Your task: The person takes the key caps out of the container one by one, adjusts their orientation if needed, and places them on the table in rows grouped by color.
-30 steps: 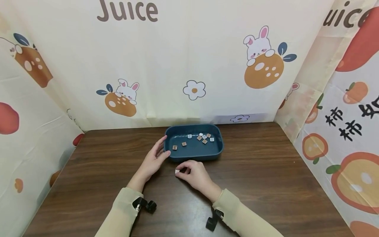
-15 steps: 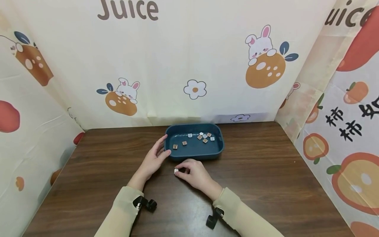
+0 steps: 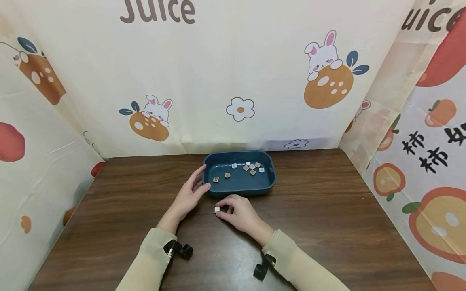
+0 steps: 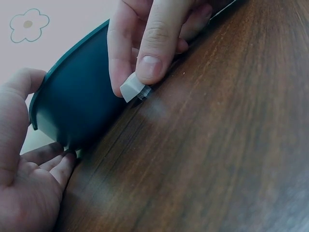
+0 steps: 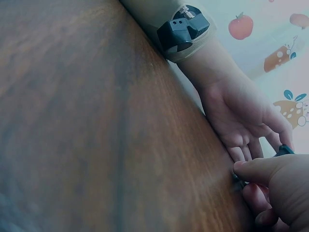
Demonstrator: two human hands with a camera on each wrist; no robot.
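My left hand (image 3: 187, 198) lies along the left end of the dark blue tray (image 3: 240, 192). Its fingers are fairly straight, and the thumb touches the tray near its front left corner. Just in front of the tray, my right hand (image 3: 238, 214) pinches a small white cube (image 3: 217, 209) between thumb and fingers. The left wrist view shows the cube (image 4: 132, 88) tapered, greyish beneath, close above or on the wooden table. The tray holds several small square pieces, some brown (image 3: 216, 179) and some white (image 3: 261, 170). In the right wrist view the cube is hidden.
The brown wooden table (image 3: 320, 218) extends around the tray and hands. A printed cloth (image 3: 204, 81) hangs behind the table, with more cloth at both sides. Black camera mounts (image 3: 178, 248) sit on both wrists.
The white cube has turned slightly in the right fingers, and more of it shows now. Both hands and the tray stay in almost the same place.
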